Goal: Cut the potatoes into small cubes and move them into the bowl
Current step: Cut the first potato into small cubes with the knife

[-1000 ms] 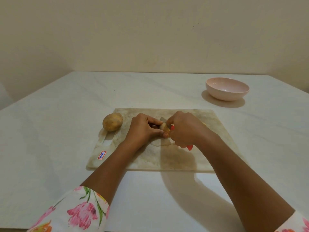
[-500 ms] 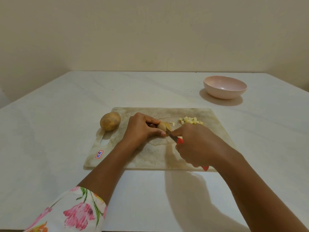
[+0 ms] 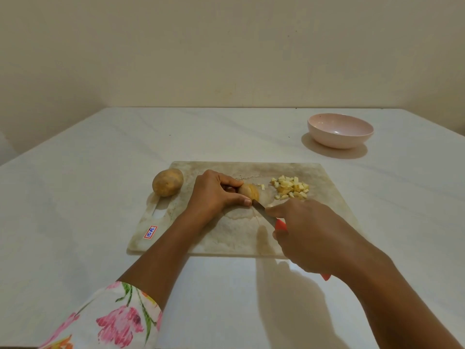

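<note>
The left hand pinches the half potato, cut end facing right; the right hand grips the knife, tip just beside that end.

Home kitchen or dining corner, set up for food preparation.

A broad white marble-patterned table stands against bare cream-painted walls. Near its front edge lies a worn, mottled beige rectangular cutting board carrying a whole brown-skinned potato and a heap of pale diced potato cubes; a round pale pink bowl sits toward the table's far right corner.
</note>
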